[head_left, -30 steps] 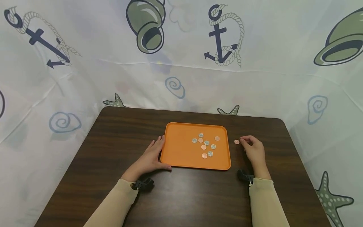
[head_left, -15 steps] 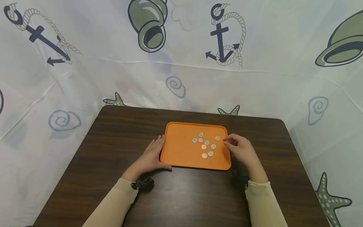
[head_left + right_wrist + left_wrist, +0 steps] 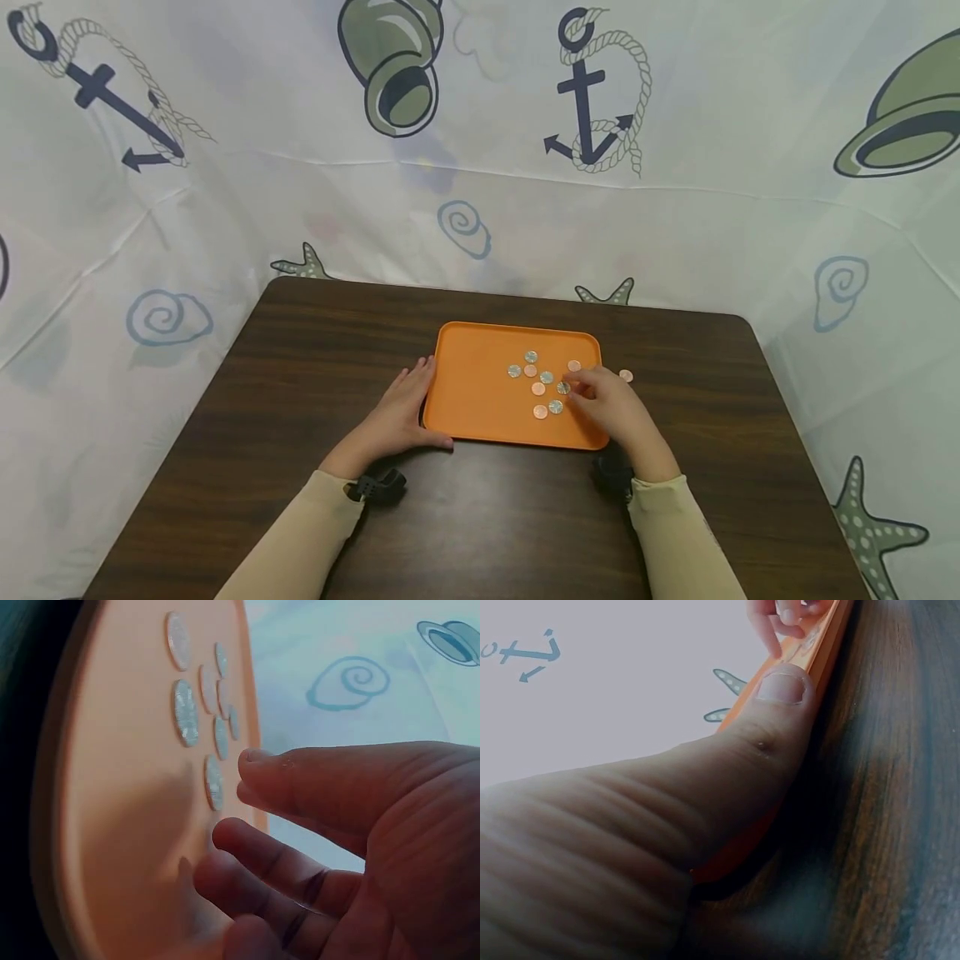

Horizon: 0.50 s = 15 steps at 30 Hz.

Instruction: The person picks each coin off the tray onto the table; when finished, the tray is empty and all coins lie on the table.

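Note:
An orange tray (image 3: 472,383) lies on the dark wooden table, with several silver and copper coins on its right half. My left hand (image 3: 397,417) rests at its left end, fingers straight along the side and thumb (image 3: 776,712) against the front rim. Over the tray's right side, my right hand (image 3: 611,408) has thumb and index finger close together, right by a silver coin (image 3: 563,388). In the right wrist view that coin (image 3: 214,782) stays on the tray, and no coin shows between the loosely bent fingers. One copper coin (image 3: 626,376) lies on the table, just right of the tray.
The brown table (image 3: 345,333) has rounded back corners and extends past the tray on all sides. A white curtain (image 3: 300,208) printed with anchors, shells and starfish hangs behind it. Each wrist wears a black camera (image 3: 378,487).
My right hand has moved left from the copper coin on the table, across the tray's right rim, to the silver coin. The left hand, tray and coins stay put.

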Tool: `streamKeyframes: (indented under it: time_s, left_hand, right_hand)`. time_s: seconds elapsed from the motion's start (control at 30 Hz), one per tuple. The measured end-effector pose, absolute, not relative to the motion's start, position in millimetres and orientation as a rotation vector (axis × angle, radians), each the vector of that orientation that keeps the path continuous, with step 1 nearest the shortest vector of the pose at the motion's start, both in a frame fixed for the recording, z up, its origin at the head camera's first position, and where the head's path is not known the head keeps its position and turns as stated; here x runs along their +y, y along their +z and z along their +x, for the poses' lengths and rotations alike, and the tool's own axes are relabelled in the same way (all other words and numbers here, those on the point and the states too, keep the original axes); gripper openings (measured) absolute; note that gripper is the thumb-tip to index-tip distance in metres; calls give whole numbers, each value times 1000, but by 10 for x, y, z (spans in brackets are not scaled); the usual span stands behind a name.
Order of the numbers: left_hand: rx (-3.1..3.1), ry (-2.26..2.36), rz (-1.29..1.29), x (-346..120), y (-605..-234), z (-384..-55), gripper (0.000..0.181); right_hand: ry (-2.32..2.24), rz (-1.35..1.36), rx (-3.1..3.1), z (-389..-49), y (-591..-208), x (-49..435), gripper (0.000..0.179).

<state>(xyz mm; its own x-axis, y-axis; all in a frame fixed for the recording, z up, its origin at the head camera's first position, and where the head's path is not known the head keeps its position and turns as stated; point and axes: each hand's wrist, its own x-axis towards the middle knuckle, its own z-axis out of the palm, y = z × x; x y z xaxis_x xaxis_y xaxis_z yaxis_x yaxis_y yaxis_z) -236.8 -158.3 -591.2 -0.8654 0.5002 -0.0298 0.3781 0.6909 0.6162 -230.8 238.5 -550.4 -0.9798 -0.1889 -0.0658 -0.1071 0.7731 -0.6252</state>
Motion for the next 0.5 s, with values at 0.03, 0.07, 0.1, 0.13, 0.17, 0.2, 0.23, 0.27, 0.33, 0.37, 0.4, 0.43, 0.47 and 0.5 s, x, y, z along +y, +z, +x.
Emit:
streamKeyframes:
  time_s: [0.03, 0.07, 0.1, 0.13, 0.17, 0.2, 0.23, 0.27, 0.33, 0.37, 0.4, 0.43, 0.47, 0.5]
  left_hand:
    - [2705, 921, 711, -1583, -5910, -2370, 147]
    - [2705, 919, 711, -1583, -5907, -2372, 147]
    - [2706, 916, 710, -1583, -5905, -2374, 147]
    - [2708, 916, 711, -1584, -5903, -2377, 147]
    - [2709, 915, 710, -1584, -5902, -2379, 147]
    - [2709, 911, 709, -1584, -5900, -2379, 148]
    - [2711, 905, 708, -1585, -5901, -2380, 148]
    - [2712, 902, 709, -1586, -5902, -2380, 148]
    - [2712, 899, 710, -1588, -5908, -2380, 148]
    - [2712, 899, 709, -1588, -5911, -2379, 148]
    - [2711, 899, 710, -1588, -5915, -2379, 148]
    - [2710, 901, 712, -1587, -5918, -2378, 148]
    - [2709, 902, 713, -1586, -5921, -2377, 148]
    - [2708, 902, 714, -1586, -5924, -2376, 148]
  right_hand:
    - [-973, -247, 2847, -2309, -5511, 2381, 27]
    - [-958, -247, 2856, -2309, -5514, 2378, 25]
    - [-942, -250, 2865, -2310, -5516, 2375, 22]
    - [-926, -253, 2873, -2313, -5518, 2371, 18]
    - [-918, -249, 2876, -2314, -5517, 2369, 15]
    - [-916, -246, 2878, -2314, -5516, 2367, 12]
    - [-916, -242, 2879, -2315, -5517, 2367, 11]
    - [-923, -240, 2875, -2315, -5519, 2366, 11]
    - [-929, -246, 2867, -2314, -5525, 2366, 13]
    - [-933, -249, 2863, -2311, -5528, 2367, 14]
    - [-932, -253, 2860, -2309, -5534, 2368, 15]
    - [-930, -256, 2859, -2308, -5540, 2369, 15]
    - [-922, -258, 2859, -2307, -5544, 2370, 14]
    - [-909, -260, 2863, -2308, -5549, 2372, 13]
